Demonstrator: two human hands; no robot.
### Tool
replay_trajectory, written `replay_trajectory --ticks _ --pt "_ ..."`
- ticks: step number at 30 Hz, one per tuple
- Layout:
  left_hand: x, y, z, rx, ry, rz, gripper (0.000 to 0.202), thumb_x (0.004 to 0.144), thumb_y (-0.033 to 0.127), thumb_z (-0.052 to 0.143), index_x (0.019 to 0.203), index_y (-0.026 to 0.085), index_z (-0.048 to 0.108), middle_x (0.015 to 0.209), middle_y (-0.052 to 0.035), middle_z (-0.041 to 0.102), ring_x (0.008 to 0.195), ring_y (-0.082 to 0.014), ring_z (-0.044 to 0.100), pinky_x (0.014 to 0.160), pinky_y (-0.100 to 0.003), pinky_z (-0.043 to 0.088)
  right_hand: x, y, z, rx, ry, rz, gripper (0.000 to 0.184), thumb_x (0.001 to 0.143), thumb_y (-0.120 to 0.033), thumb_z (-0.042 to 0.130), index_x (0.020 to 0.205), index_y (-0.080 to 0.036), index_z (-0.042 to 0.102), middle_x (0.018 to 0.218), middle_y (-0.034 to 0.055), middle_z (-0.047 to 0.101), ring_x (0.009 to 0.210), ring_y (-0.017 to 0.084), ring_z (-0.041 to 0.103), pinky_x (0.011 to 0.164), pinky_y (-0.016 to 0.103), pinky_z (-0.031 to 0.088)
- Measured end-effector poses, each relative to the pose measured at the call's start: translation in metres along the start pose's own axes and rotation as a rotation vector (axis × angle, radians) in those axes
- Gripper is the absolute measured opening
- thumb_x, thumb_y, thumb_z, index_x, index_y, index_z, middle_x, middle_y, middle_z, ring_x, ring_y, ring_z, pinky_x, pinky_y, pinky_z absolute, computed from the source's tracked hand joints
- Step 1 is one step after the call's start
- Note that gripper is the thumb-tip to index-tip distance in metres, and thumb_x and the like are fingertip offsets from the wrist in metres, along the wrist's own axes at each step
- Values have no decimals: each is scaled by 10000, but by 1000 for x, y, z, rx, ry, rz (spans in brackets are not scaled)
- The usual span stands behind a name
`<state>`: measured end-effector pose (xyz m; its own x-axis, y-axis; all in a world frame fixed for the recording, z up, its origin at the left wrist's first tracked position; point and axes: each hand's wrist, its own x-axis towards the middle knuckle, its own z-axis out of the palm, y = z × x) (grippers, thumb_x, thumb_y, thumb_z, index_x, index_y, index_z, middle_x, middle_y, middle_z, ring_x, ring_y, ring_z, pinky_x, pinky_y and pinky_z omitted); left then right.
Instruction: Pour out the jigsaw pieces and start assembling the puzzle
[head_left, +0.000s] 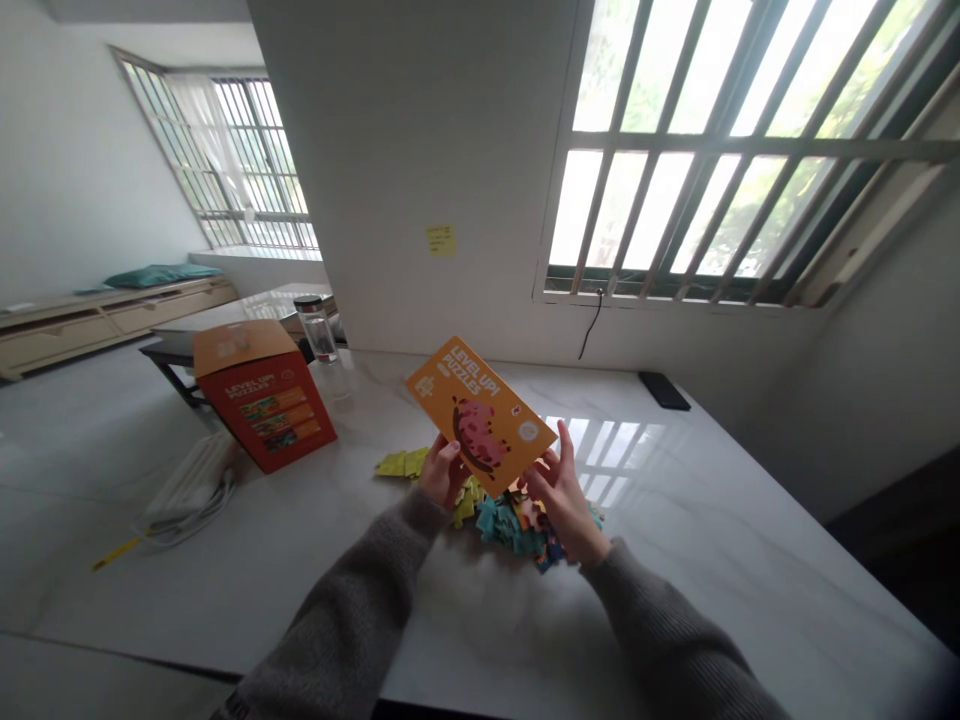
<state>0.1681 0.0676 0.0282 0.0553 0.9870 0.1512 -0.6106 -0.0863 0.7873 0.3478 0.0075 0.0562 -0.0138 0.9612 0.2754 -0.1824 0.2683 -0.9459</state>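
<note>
Over the white marble table (712, 560), the person's left hand (442, 472) and right hand (562, 490) held an orange "Level Up! Puzzles" card (481, 415) tilted in the air, each pinching a lower edge between thumb and fingers. Just beneath the card lay a heap of jigsaw pieces (517, 525) in yellow, teal and orange. Well left stood a red puzzle box (262, 410), with a glass tumbler (319, 330) just behind it; a dark phone (664, 390) lay near the far edge.
</note>
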Motion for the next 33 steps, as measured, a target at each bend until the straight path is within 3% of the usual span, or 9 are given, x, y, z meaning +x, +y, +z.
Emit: replay_trajectory --ticks 3,6,9,13,17,20,24,28,33 --pt "-1 0 0 37 -5 -11 474 748 347 654 1195 240 541 1059 -42 686 902 -192 677 739 -299 568 -2 -2 -3 29 -4 -5 953 858 -378 637 1524 -373 -45 1314 78 537 886 159 641 762 330 558" --pt "-3 -2 0 58 -35 48 494 753 363 667 1214 240 536 1129 -66 668 987 -219 663 784 -327 569 -3 -1 -4 59 -55 -49 937 851 -375 650 1523 -366 -3 1422 87 465 1092 201 607 897 384 535" --pt "-4 -5 2 116 -104 67 469 768 371 677 1199 240 546 1191 -75 646 1041 -233 647 828 -347 558 -4 2 -1 75 23 -54 892 848 -372 661 1510 -334 65 1416 98 478 1161 208 581 973 405 504" --pt "-4 -7 4 270 -142 167 443 842 436 607 1230 233 541 1233 -97 624 1113 -244 608 909 -385 517 -3 2 2 57 103 -63 777 829 -393 673 1438 -310 198 1310 91 558 1139 215 595 956 411 521" --pt "-6 4 -2 617 98 430 442 876 400 563 1267 198 514 1176 -115 613 1110 -231 579 911 -370 484 12 -4 4 -50 152 -75 718 793 -409 690 1347 -300 246 1154 72 613 949 212 660 774 373 583" --pt "-10 20 -20 867 206 557 296 882 312 520 1141 184 586 1037 -86 635 968 -202 610 823 -336 486 38 -8 13 -229 123 -94 718 762 -449 693 1309 -294 255 1095 57 612 737 178 658 601 319 566" --pt "-14 43 -59 1049 293 534 168 841 287 536 905 192 657 887 -54 664 813 -192 611 715 -310 470 85 -7 48 -565 39 -116 745 729 -515 684 1307 -283 276 1025 41 622 677 188 636 619 360 545" --pt "-8 54 -100 966 442 449 154 793 308 561 839 205 666 776 -36 661 729 -188 601 667 -291 453 124 9 101 -802 -36 -108 714 741 -535 663 1296 -258 310 1035 70 640 881 259 650 802 422 510" --pt "3 53 -131 995 494 381 168 708 268 601 852 204 659 790 -34 646 716 -186 576 661 -290 444 143 41 158 -932 -136 -72 689 785 -488 643 1321 -252 280 1165 111 596 1020 279 623 855 413 474"
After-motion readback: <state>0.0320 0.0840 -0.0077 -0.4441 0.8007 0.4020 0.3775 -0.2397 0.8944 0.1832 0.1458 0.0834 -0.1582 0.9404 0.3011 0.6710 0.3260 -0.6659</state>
